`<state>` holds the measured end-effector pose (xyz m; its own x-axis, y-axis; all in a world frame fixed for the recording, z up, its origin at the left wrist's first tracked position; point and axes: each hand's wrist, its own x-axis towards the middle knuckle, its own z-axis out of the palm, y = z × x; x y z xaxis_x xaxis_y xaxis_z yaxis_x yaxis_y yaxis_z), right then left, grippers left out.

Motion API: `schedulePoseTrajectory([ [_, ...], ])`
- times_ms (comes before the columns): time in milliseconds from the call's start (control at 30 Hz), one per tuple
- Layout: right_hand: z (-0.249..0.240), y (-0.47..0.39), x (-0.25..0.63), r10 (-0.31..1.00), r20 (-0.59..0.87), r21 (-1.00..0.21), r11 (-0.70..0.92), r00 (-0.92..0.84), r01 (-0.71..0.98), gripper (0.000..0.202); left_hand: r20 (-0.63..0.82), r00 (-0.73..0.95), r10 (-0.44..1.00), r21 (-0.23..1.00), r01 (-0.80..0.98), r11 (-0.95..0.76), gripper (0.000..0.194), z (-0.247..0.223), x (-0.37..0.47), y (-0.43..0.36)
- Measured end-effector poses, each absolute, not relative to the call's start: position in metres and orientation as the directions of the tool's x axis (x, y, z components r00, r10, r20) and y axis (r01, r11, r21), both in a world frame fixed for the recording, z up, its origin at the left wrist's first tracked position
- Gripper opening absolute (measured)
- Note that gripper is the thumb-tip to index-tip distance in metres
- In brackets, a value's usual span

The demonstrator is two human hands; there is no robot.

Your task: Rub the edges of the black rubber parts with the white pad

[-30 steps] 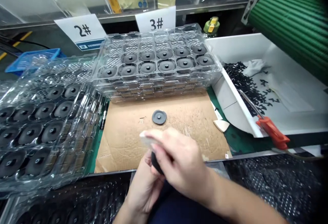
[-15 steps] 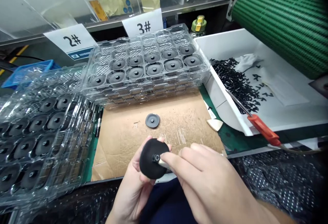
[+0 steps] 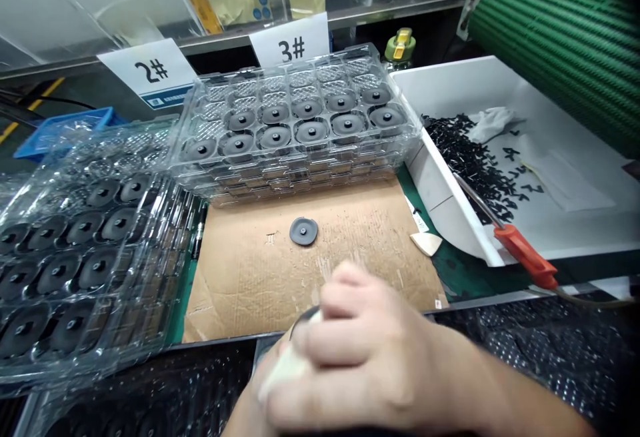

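Note:
My right hand (image 3: 350,350), blurred by motion, is closed round a pale, whitish piece (image 3: 287,367) at the bottom centre. Behind it, my left hand (image 3: 255,390) is mostly covered; its fingers do not show clearly. A dark edge of a black disc (image 3: 303,321) peeks out between the two hands. Farther up, a second disc, dark grey with a small central hub (image 3: 303,231), lies flat on the brown cardboard (image 3: 245,257).
Stacked clear trays (image 3: 295,170) with black discs stand behind the cardboard; more trays (image 3: 115,304) are at the left. A white bin (image 3: 440,190) of small black parts is at the right, with a red-handled tool (image 3: 525,256) on its rim. A pale triangular piece (image 3: 427,244) lies nearby.
My right hand has moved over the disc and my left hand, hiding most of both. The pale piece shows more now. The camera view has shifted slightly, moving the surroundings right.

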<state>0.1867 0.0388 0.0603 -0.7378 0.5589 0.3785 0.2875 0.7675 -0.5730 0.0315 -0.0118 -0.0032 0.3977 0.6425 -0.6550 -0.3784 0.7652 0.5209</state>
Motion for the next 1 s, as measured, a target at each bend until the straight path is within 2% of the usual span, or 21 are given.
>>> schedulePoseTrajectory([
  [33, 0.058, 0.041, 0.186, 0.522, 0.395, -0.616, 0.761, -0.756, 0.204, 0.020, -0.664, 0.393, 0.636, 0.583, -0.260, 0.770, 0.032, -0.005, 0.030, -0.012],
  [67, 0.053, 0.044, 0.186, 0.549, 0.379, -0.657, 0.727, -0.745, 0.202, 0.022, -0.675, 0.400, 0.621, 0.627, -0.132, 0.767, 0.039, -0.006, 0.027, -0.012],
  [100, 0.046, 0.048, 0.188, 0.637, 0.326, -0.687, 0.667, -0.698, 0.288, 0.022, -0.676, 0.422, 0.605, 0.645, -0.057, 0.762, 0.041, -0.007, 0.025, -0.012],
  [133, 0.037, 0.053, 0.192, 0.747, 0.247, -0.698, 0.579, -0.617, 0.421, 0.022, -0.662, 0.455, 0.596, 0.637, -0.077, 0.767, 0.049, -0.007, 0.022, -0.012],
  [200, 0.013, 0.058, 0.200, 0.899, 0.103, -0.678, 0.377, -0.427, 0.631, 0.023, -0.590, 0.546, 0.595, 0.511, -0.319, 0.798, 0.057, -0.005, 0.015, -0.010],
  [233, -0.002, 0.057, 0.203, 0.928, 0.055, -0.675, 0.307, -0.369, 0.671, 0.024, -0.542, 0.585, 0.603, 0.409, -0.444, 0.798, 0.059, -0.004, 0.012, -0.010],
  [300, -0.034, 0.048, 0.208, 0.944, 0.008, -0.680, 0.246, -0.329, 0.690, 0.029, -0.469, 0.625, 0.624, 0.253, -0.582, 0.773, 0.055, -0.002, 0.006, -0.008],
  [433, -0.092, 0.015, 0.203, 0.985, 0.047, -0.619, 0.161, -0.169, 0.768, 0.040, -0.436, 0.581, 0.687, 0.260, -0.650, 0.714, 0.059, -0.006, -0.001, -0.008],
  [567, -0.116, 0.009, 0.195, 0.993, 0.091, -0.595, 0.113, -0.072, 0.796, 0.040, -0.453, 0.517, 0.726, 0.303, -0.677, 0.671, 0.063, -0.014, -0.006, -0.009],
  [700, -0.096, 0.039, 0.195, 0.993, 0.106, -0.631, 0.111, -0.057, 0.768, 0.031, -0.492, 0.416, 0.765, 0.354, -0.707, 0.612, 0.061, -0.015, -0.009, -0.009],
  [800, -0.052, 0.048, 0.187, 0.989, 0.143, -0.679, 0.120, -0.030, 0.724, 0.029, -0.515, 0.324, 0.794, 0.407, -0.723, 0.559, 0.061, -0.013, -0.009, -0.008],
  [867, -0.018, 0.041, 0.175, 0.974, 0.215, -0.714, 0.206, -0.071, 0.669, 0.034, -0.526, 0.247, 0.814, 0.453, -0.728, 0.514, 0.061, -0.012, -0.008, -0.008],
  [933, 0.010, 0.031, 0.162, 0.882, 0.353, -0.723, 0.469, -0.312, 0.508, 0.035, -0.531, 0.170, 0.830, 0.498, -0.730, 0.468, 0.059, -0.013, -0.007, -0.008],
  [1000, 0.027, 0.024, 0.152, 0.819, 0.334, -0.688, 0.549, -0.466, 0.474, 0.034, -0.545, 0.104, 0.832, 0.529, -0.728, 0.437, 0.053, -0.014, -0.006, -0.009],
])
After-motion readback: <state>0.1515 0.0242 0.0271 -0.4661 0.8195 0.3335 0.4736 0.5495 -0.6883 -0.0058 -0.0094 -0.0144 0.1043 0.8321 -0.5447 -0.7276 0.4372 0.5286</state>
